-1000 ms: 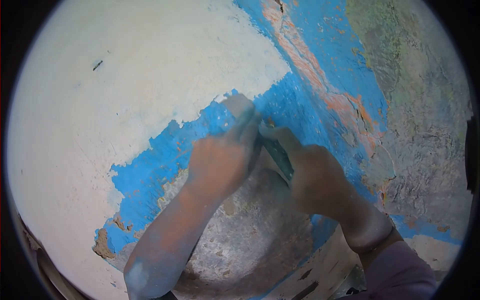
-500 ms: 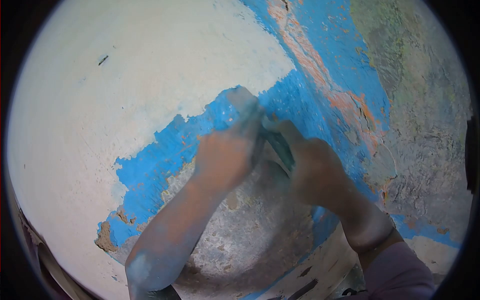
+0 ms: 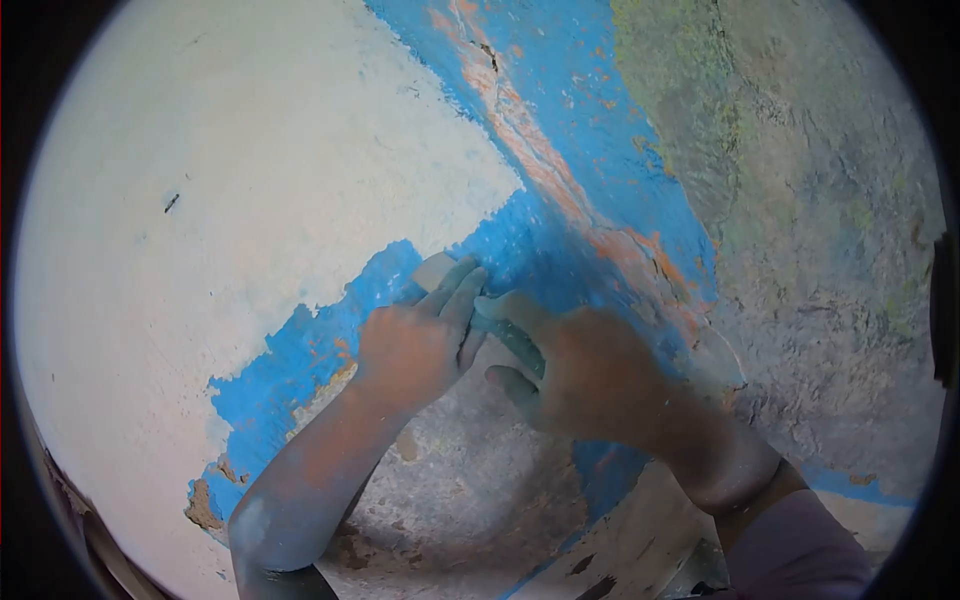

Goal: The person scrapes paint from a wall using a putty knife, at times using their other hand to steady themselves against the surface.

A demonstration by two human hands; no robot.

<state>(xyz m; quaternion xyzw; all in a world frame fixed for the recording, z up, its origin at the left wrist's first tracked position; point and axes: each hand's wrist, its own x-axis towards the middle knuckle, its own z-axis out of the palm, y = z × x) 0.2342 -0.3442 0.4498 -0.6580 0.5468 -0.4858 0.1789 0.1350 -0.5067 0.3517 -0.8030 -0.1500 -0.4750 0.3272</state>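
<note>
A flat scraper blade (image 3: 433,270) rests against the wall where white paint (image 3: 300,140) meets exposed blue paint (image 3: 380,280). My left hand (image 3: 415,340) lies on the tool just behind the blade, its fingers stretched out and pressed together over it. Close on its right, my right hand (image 3: 590,370) is wrapped round the dark green handle (image 3: 512,340). Both hands are dusty, and my fingers hide part of the tool. Below them shows a bare grey patch (image 3: 470,470).
A cracked orange and pink strip (image 3: 540,160) runs diagonally through blue paint at the upper right. Rough grey-green wall (image 3: 810,230) fills the right side. A broken brown spot (image 3: 203,503) lies at the lower left.
The view has shifted, so the wall's upper part appears further left and lower. Both hands and the blade now appear lower and further left in the frame, with the blade still against the wall.
</note>
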